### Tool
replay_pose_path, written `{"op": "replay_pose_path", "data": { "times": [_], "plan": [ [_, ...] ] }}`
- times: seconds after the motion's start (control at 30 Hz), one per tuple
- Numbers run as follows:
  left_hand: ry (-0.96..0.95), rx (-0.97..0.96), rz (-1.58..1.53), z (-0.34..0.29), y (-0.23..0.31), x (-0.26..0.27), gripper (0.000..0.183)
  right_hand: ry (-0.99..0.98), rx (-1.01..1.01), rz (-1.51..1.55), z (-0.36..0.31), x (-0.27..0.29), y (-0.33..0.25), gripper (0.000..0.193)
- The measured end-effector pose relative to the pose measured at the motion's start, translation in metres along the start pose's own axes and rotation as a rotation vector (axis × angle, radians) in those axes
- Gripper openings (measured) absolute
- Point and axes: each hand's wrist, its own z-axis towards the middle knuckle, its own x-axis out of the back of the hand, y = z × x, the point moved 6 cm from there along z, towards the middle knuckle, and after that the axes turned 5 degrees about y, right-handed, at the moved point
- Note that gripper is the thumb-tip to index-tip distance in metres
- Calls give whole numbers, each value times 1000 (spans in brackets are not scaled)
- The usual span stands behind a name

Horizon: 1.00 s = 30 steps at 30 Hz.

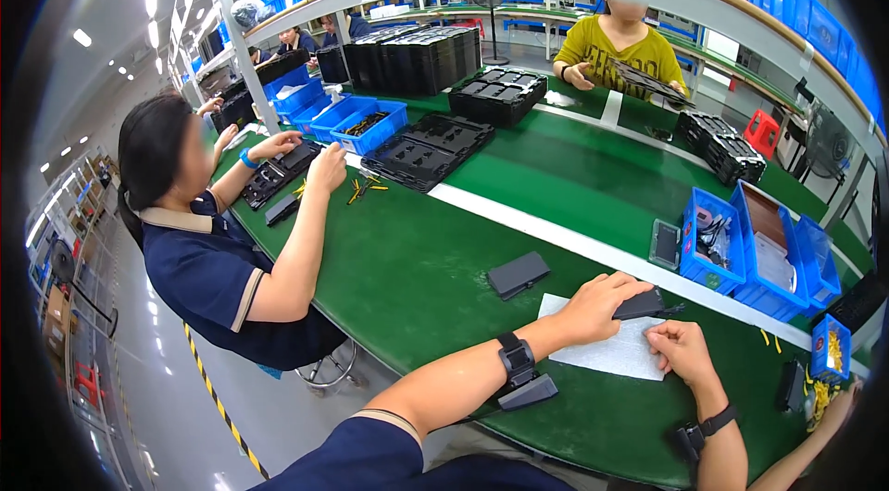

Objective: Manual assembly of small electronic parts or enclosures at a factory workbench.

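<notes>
My left hand (pixel 600 308) rests over a flat black case (pixel 639 304) with a short dark cable at its right end, its fingers wrapped over the case's near end. Under and beside it lies a white padded sheet (pixel 607 352) on the green table. My right hand (pixel 681 352) is curled at the sheet's right edge, thumb and fingers pinched together; whatever they hold is hidden. One black box (pixel 519 275) lies left of the sheet. Another dark box (pixel 528 393) sits near my left wrist.
Blue bins (pixel 713 241) with cables and papers stand at the right, beside a small framed panel (pixel 665 244). Yellow pieces (pixel 820 403) and another person's arm (pixel 838 421) are at far right. At left a co-worker (pixel 218 213) handles a black tray; black trays (pixel 431 150) lie beyond.
</notes>
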Motion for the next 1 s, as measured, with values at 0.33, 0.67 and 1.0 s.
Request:
{"op": "replay_pose_path", "data": {
  "times": [0.33,0.67,1.0],
  "plan": [
    [-2,19,39,1,1,-1,66,53,123,-57,-10,2,-3,15],
    [-8,30,99,2,-1,-3,61,82,170,-124,-11,5,-5,18],
    [27,116,53,4,-2,-1,57,96,213,-114,-13,6,-5,20]
  ]
}}
